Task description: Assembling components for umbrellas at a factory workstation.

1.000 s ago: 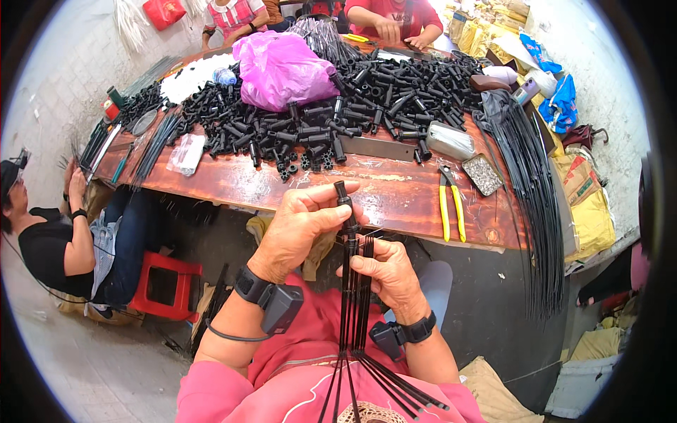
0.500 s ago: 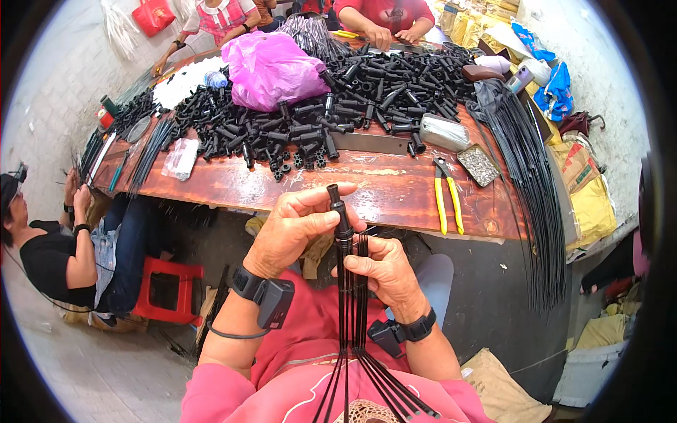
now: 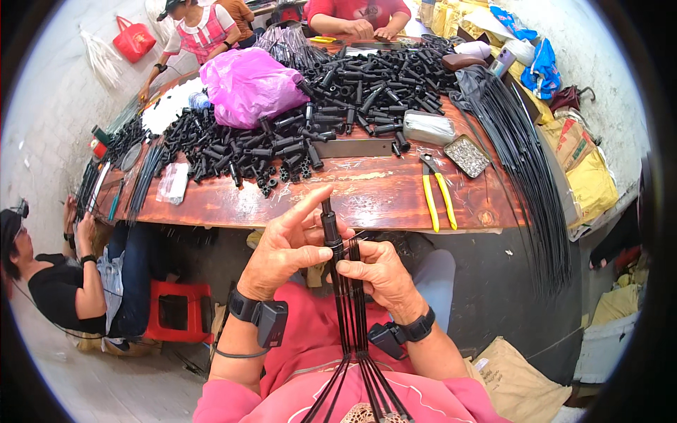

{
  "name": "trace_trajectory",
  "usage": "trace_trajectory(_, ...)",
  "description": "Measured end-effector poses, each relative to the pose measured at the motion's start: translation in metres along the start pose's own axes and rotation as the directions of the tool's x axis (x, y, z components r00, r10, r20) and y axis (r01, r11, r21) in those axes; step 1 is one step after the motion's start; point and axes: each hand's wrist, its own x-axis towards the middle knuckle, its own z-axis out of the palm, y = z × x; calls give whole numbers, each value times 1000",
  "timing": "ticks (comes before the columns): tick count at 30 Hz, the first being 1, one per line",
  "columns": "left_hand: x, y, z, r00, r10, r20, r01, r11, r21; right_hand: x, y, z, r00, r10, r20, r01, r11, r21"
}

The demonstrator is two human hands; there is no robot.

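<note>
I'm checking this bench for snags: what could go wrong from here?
The thin black rods spread out over the pink top, so they might catch or tangle. The left hand holds the black fitting by thumb and fingers, so its grip could slip. The yellow-handled pliers lie near the front edge of the table, so a knock might drop them.

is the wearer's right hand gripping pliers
No, the right hand pinches thin black rods, while the nearest yellow-handled pliers lie on the table.
</note>
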Motion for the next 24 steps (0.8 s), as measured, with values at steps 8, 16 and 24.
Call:
trace_trajectory(8,-5,-4,-13,999,-32,26,28,989,144,3,10,0,997,-75,17,74,997,27)
trace_trajectory(16,-4,-25,-24,977,125,170,-110,989,-96,1,9,1,993,-100,57,97,994,59)
trace_trajectory(24,8,-45,-30,926,275,258,-223,952,-211,2,1,-1,985,-49,165,46,999,23)
